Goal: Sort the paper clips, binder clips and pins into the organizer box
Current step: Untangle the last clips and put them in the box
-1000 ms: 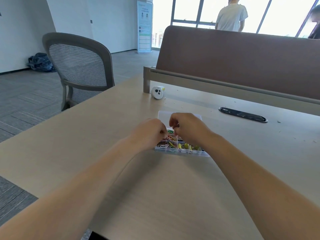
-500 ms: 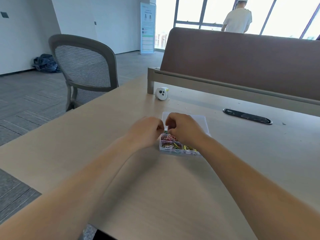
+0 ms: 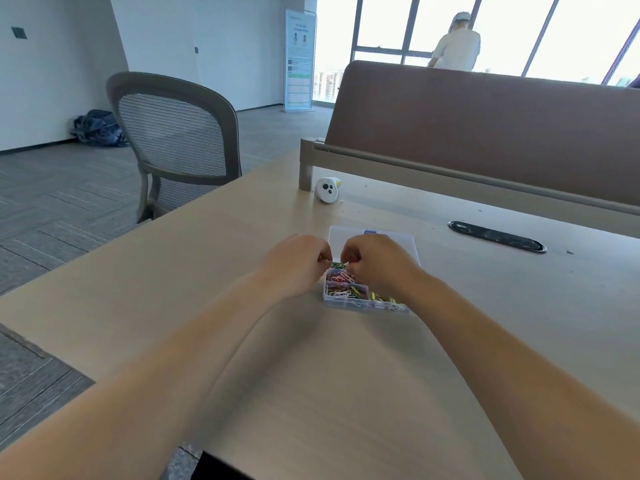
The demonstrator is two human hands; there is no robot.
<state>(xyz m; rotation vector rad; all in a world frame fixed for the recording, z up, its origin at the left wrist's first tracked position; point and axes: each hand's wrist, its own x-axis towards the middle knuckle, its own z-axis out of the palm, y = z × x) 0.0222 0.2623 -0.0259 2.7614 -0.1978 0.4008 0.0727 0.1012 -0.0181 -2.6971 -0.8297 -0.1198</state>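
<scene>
Head view: sorting is looking mostly done, going by what is showing. The clear plastic organizer box (image 3: pixel 360 305) is sitting on the pale wood tabletop (image 3: pixel 311 393) right under both hands, with its transparent lid (image 3: pixel 394 239) lying open flat behind it. No loose pile of clips or pins is showing on the tabletop; a few tiny specks are lying far right, too small to identify. The near-left compartment is holding a heap of multicoloured wire paper clips (image 3: pixel 344 289). The near-right compartment is holding shiny yellow-gold pieces (image 3: pixel 381 298); whether binder clips or pins, I cannot tell. The far-left compartment is showing small green pieces (image 3: pixel 337 265) right between the two hands. The left hand (image 3: pixel 294 265) and the right hand (image 3: pixel 377 263) are both hovering over that far-left compartment, fingers curled in, tips nearly meeting. Whether either is pinching a piece, I cannot tell. The far-right compartments are hiding under the right hand. Judging from this, what is remaining is a last few pieces, then closing the lid.
</scene>
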